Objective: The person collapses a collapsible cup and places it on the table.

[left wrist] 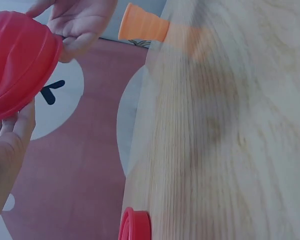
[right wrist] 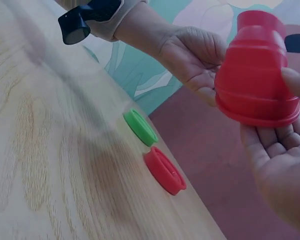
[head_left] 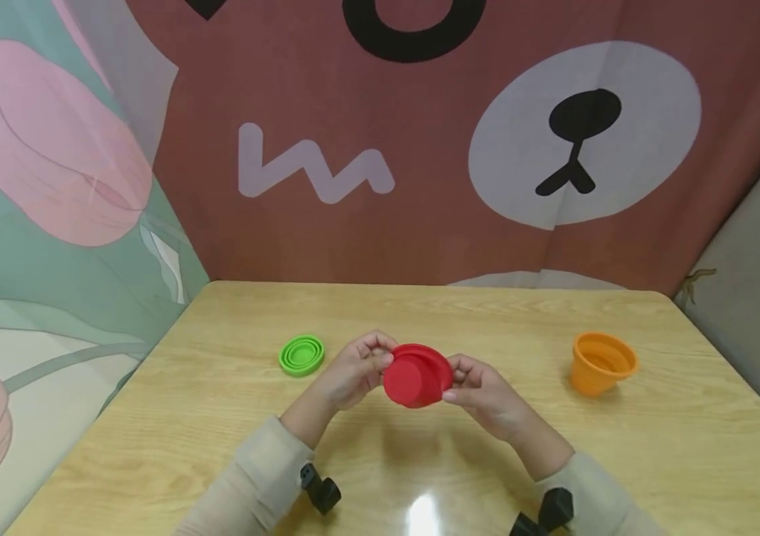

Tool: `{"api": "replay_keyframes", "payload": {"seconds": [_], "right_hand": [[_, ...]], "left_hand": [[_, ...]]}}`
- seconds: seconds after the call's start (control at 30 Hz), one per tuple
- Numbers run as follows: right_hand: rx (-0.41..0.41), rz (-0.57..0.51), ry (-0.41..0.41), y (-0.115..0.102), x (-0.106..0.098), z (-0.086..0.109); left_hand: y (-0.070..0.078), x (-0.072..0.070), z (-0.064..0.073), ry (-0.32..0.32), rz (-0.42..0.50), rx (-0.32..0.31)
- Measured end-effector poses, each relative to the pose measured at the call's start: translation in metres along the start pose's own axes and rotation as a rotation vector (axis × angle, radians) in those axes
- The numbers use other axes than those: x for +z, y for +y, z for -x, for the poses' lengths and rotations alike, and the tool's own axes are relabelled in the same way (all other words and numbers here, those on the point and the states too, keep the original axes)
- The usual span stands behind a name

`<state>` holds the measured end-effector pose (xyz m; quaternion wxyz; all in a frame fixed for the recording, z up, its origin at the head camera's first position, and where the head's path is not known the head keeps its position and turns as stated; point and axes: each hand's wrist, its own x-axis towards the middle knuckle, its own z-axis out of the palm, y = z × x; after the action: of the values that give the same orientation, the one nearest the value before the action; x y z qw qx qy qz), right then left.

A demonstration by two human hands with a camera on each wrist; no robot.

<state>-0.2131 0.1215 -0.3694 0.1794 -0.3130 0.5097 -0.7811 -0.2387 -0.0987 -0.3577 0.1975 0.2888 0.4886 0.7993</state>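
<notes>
A red collapsible cup [head_left: 413,381], partly extended and somewhat lopsided, is held up over the table between both hands. Its wide rim faces away and its base faces the head camera. The left hand [head_left: 356,372] pinches the rim on the left side with thumb and fingers. On the opposite side the right hand [head_left: 487,394] grips the cup, thumb in front. In the right wrist view the right hand's fingers lie under the rim and its thumb presses the wall of the cup [right wrist: 255,75]. Folds show along the cup's wall [left wrist: 20,55] in the left wrist view.
A green collapsed cup [head_left: 302,355] lies flat at the table's back left. Beside it in the right wrist view lies a red collapsed cup [right wrist: 165,171]. An orange extended cup [head_left: 601,365] stands at the right. A printed curtain [head_left: 420,238] hangs behind the table [head_left: 185,417].
</notes>
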Motion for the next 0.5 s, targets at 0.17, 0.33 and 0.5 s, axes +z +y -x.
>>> {"api": "replay_keyframes", "payload": {"seconds": [0.17, 0.33, 0.5], "right_hand": [[0.050, 0.136, 0.118, -0.004, 0.004, -0.002], [0.087, 0.214, 0.226, -0.006, 0.007, -0.003], [0.116, 0.281, 0.326, -0.006, 0.011, -0.006]], "left_hand": [[0.001, -0.001, 0.001, 0.030, -0.009, -0.018], [0.000, -0.001, 0.001, 0.022, -0.011, -0.028], [-0.002, -0.001, 0.000, 0.016, -0.001, -0.043]]}}
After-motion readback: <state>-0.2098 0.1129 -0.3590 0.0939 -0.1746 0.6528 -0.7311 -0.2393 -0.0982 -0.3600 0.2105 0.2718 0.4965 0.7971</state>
